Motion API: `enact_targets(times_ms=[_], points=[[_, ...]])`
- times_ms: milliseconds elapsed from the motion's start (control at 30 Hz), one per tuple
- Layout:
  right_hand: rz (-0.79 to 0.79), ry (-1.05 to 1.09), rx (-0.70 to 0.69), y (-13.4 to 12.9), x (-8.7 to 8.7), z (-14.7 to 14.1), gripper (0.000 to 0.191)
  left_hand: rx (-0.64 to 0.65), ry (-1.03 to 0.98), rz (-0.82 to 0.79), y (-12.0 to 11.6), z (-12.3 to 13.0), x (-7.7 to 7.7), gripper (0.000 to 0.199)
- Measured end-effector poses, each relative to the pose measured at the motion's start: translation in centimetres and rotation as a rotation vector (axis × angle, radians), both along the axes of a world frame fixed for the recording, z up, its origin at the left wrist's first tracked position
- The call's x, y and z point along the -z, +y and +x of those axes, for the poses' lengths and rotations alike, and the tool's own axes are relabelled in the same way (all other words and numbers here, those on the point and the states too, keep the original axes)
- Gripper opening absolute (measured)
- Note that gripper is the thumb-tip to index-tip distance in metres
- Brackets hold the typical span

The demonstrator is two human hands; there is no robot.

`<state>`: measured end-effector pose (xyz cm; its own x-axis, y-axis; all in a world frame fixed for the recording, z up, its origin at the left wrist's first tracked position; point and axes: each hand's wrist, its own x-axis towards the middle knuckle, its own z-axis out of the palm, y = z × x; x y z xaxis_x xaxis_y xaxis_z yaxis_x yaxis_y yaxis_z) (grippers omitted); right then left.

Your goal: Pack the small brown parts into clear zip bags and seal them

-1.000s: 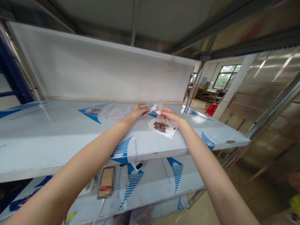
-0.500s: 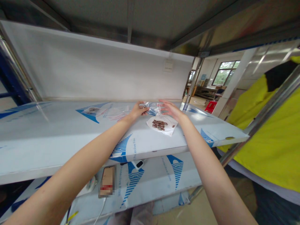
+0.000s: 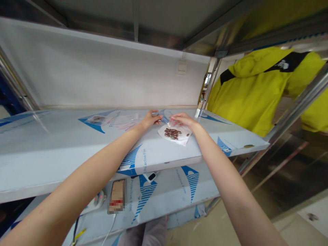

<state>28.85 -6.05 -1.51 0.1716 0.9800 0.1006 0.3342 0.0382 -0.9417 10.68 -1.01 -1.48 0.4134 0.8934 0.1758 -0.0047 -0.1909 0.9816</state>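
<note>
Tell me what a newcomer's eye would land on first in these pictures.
A co-worker in a yellow jacket stands at the right. At the centre, brown pieces lie on a white packet on the shelf, just below the right hand, with the left hand beside it.

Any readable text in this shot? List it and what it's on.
"Protective Film": on the blue-and-white film covering the upper shelf.
"Protective Film": again on the lower shelf's film.
Too small to read: white logo on the yellow jacket's black yoke.
Too blurred to read: pixelated brown panel on the lower shelf.
</note>
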Motion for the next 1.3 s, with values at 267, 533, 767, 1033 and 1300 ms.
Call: enact_targets(times_ms=[267, 533, 767, 1033, 1300], points=[[-0.044, 0.052, -0.001, 0.3, 0.4, 0.5, 0.003, 0.048, -0.096, 0.013, 1.2, -0.1, 0.1, 0.022], [-0.035, 0.001, -0.009, 0.7, 0.9, 1.5, 0.006, 0.047, -0.063, 0.185, 1.6, -0.2, 0.4, 0.015], [-0.065, -0.014, -0.066, 0.5, 0.7, 1.5, 0.006, 0.012, -0.067, 0.252, 1.2, -0.2, -0.1, 0.017], [-0.073, 0.046, -0.097, 0.6, 0.8, 1.3, 0.010, 0.012, 0.044, 0.291, 0.3, -0.2, -0.4, 0.015], [-0.084, 0.081, -0.085, 0.0, 0.4, 1.4, 0.015, 0.053, 0.282, 0.360, 0.9, 0.1, 0.2, 0.024]])
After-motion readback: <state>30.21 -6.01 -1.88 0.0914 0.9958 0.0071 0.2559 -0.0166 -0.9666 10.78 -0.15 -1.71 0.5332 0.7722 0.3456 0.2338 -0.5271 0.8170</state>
